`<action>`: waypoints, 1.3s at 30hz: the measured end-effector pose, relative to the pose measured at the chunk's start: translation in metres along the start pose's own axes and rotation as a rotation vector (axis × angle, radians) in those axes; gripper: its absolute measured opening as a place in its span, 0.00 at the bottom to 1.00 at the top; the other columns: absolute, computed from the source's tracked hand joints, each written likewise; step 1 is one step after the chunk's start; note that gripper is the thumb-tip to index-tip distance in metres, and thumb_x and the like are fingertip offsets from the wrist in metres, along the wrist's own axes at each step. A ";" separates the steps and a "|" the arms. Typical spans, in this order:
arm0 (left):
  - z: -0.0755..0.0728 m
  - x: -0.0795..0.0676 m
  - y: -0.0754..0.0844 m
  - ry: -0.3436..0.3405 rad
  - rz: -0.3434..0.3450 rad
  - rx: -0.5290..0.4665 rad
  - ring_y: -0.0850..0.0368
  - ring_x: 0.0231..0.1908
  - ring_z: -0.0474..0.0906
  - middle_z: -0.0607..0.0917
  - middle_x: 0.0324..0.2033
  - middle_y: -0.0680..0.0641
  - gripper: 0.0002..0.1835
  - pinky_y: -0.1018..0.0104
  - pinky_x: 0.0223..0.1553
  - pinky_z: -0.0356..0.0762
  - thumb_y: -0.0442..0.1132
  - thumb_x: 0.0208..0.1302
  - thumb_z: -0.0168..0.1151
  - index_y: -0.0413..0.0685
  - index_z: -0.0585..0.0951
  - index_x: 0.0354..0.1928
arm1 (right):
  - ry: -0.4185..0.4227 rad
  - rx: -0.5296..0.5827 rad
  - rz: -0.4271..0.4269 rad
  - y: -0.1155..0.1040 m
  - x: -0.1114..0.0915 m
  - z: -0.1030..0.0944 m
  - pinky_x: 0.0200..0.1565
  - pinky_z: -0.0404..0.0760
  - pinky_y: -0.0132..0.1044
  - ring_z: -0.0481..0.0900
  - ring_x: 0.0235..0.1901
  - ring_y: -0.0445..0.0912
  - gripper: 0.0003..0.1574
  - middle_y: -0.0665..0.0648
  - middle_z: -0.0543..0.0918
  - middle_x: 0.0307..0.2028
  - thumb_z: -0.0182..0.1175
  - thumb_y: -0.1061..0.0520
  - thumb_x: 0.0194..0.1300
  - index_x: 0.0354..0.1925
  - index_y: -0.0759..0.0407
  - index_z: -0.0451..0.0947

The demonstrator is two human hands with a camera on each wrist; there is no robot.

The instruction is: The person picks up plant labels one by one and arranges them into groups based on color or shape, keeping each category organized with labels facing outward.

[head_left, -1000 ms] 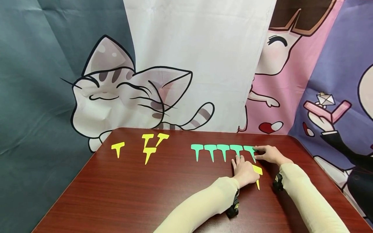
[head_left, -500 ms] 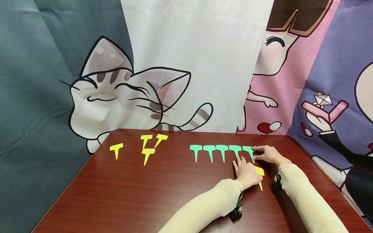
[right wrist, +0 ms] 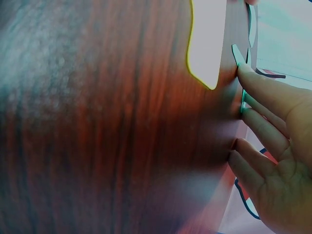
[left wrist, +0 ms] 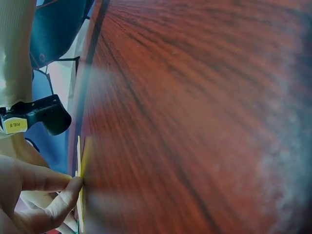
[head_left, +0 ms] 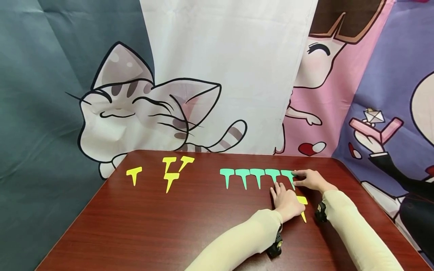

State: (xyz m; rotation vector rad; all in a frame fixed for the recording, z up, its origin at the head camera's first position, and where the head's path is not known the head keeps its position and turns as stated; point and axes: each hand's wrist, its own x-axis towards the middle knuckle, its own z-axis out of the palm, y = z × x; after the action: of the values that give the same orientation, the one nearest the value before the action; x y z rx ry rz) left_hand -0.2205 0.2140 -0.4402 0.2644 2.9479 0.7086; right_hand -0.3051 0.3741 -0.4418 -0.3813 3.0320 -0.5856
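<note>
A row of several teal T-shaped plant labels point(head_left: 257, 172) lies on the brown table, their stems toward the person. My right hand point(head_left: 313, 180) is at the row's right end, where the thumb and fingertips touch the last teal label point(head_left: 287, 173). In the right wrist view those fingers point(right wrist: 265, 131) reach out fairly straight, thumb at the stem. My left hand point(head_left: 286, 202) pinches a yellow T-shaped plant label point(head_left: 301, 200) between thumb and index finger point(left wrist: 68, 187), close over the table. Its other fingers stretch toward the teal row and hide part of one stem.
Several more yellow labels lie at the back left: one point(head_left: 134, 173) apart, the others, including this label point(head_left: 171, 178), grouped beside it. Behind the table point(head_left: 162, 229) hangs a cartoon-printed cloth point(head_left: 264, 75). Each wrist wears a black camera point(head_left: 275, 244).
My left hand has shifted slightly to the right with the yellow label, then stayed. The right hand keeps its place at the last teal label. The view has drifted a little.
</note>
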 end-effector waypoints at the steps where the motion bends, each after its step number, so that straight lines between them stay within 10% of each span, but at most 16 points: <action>1: -0.001 0.000 0.000 0.000 -0.001 0.007 0.51 0.73 0.49 0.66 0.68 0.50 0.12 0.53 0.71 0.48 0.53 0.46 0.69 0.54 0.83 0.22 | -0.003 0.002 0.001 0.000 0.000 0.000 0.55 0.68 0.65 0.68 0.57 0.71 0.38 0.72 0.76 0.55 0.68 0.46 0.55 0.59 0.64 0.74; 39: -0.070 0.006 -0.089 0.129 0.172 -0.172 0.45 0.73 0.47 0.64 0.69 0.41 0.12 0.50 0.72 0.47 0.42 0.58 0.60 0.55 0.73 0.19 | 0.048 0.029 -0.005 -0.003 -0.003 -0.001 0.55 0.69 0.64 0.69 0.57 0.70 0.38 0.73 0.76 0.55 0.68 0.46 0.55 0.60 0.62 0.73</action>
State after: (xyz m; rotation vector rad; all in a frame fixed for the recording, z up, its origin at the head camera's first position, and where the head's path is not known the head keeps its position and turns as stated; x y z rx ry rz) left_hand -0.2490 0.1060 -0.4195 0.4791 2.9842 1.0320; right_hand -0.3021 0.3727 -0.4396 -0.3789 3.0655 -0.6470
